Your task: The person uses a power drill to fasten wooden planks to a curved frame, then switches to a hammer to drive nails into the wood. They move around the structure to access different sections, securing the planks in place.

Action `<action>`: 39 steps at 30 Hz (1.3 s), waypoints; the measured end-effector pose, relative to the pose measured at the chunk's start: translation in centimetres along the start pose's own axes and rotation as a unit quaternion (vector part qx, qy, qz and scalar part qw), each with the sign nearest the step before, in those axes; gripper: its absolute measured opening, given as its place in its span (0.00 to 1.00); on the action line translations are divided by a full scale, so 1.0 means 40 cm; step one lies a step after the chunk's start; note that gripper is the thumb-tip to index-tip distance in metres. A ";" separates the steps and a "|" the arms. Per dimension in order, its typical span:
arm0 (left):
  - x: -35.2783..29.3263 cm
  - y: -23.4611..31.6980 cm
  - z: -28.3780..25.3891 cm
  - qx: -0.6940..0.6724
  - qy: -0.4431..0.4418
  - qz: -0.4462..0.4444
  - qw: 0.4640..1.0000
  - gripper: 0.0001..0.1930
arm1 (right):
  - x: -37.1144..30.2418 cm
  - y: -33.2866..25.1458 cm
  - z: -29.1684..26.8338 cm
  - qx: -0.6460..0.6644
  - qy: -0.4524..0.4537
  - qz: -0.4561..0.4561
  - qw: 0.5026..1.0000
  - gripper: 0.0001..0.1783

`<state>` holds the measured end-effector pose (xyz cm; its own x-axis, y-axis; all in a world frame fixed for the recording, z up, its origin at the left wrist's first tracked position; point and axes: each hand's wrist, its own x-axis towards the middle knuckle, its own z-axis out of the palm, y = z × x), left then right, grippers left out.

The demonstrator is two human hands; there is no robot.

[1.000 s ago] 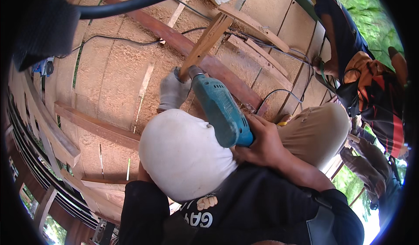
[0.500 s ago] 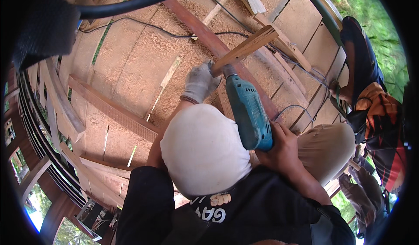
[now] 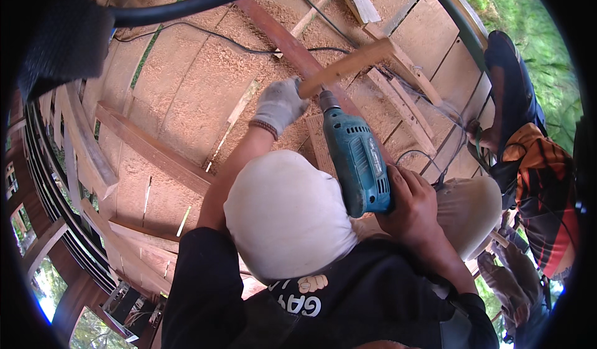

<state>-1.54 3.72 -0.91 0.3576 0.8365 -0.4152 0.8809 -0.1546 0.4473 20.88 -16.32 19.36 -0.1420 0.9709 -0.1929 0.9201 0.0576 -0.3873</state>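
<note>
My left hand [image 3: 278,105], in a pale knit work glove, is closed on the near end of a short wooden bar [image 3: 351,66]. The bar is raised off the floor and slants away to the upper right. My bare right hand [image 3: 410,203] grips the rear of a teal power drill [image 3: 354,156]. The drill's metal chuck [image 3: 328,101] points away from me, and its front lies right at the bar beside my glove. A short piece of the bit seems to show there; I cannot tell how deep it sits in the wood.
Sawdust covers the plank floor [image 3: 180,94]. A long reddish beam [image 3: 273,29] crosses behind the bar, and a timber [image 3: 152,147] lies to the left. Loose wood pieces [image 3: 404,110] and black cables [image 3: 230,40] lie about. Another person [image 3: 538,187] is close on the right.
The wooden bar has turned a little in my left hand, which has shifted slightly left. A gap now shows between chuck and bar, where the chuck was closer before. The right hand has moved slightly right.
</note>
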 end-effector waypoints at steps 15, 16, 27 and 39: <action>0.201 0.220 -0.065 0.242 -0.114 0.293 0.918 0.30 | -0.146 0.069 -0.226 0.443 0.326 0.329 0.767 0.38; 0.227 0.272 -0.055 0.259 -0.123 0.318 0.904 0.31 | -0.163 0.072 -0.237 0.496 0.353 0.317 0.728 0.38; 0.228 0.462 0.234 0.351 -0.002 0.470 0.810 0.32 | -0.303 0.079 -0.252 0.451 0.405 0.449 0.656 0.44; 0.171 0.437 0.362 0.352 0.020 0.425 0.834 0.35 | -0.359 0.097 -0.248 0.544 0.406 0.418 0.604 0.41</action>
<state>20.77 -0.87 -7.40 0.9470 0.2830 -0.1521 0.2840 -0.9587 -0.0153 30.09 -27.75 29.58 0.8387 0.3736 -0.3962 -0.3000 -0.2901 -0.9088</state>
